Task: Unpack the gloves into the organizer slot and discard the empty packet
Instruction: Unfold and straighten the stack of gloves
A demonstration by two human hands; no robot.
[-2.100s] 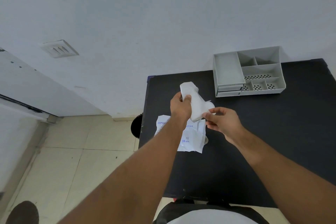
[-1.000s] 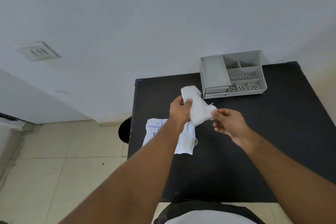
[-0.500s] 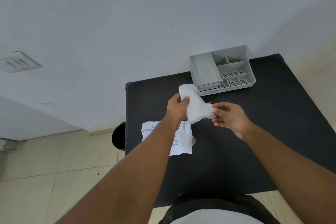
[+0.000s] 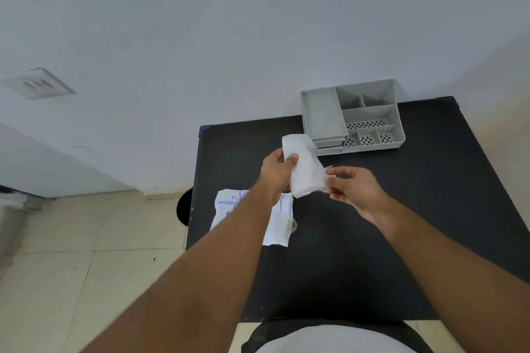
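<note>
Above the black table (image 4: 430, 209) I hold a white folded bundle of gloves (image 4: 305, 167). My left hand (image 4: 276, 172) grips its upper left edge with the thumb on top. My right hand (image 4: 352, 186) pinches its lower right corner between thumb and fingers. The flat white packet (image 4: 279, 221) with blue print lies on the table under my left forearm, partly hidden. The grey organizer (image 4: 352, 116) with several compartments stands at the table's far edge, just beyond the bundle.
A black round bin (image 4: 183, 206) sits on the tiled floor by the table's left side. A white wall rises behind the table, with a vent grille (image 4: 37, 84) on it at the left.
The camera view has shifted, so the table sits differently in frame. Both hands keep hold of the glove bundle; my right hand's fingers have closed on its lower corner.
</note>
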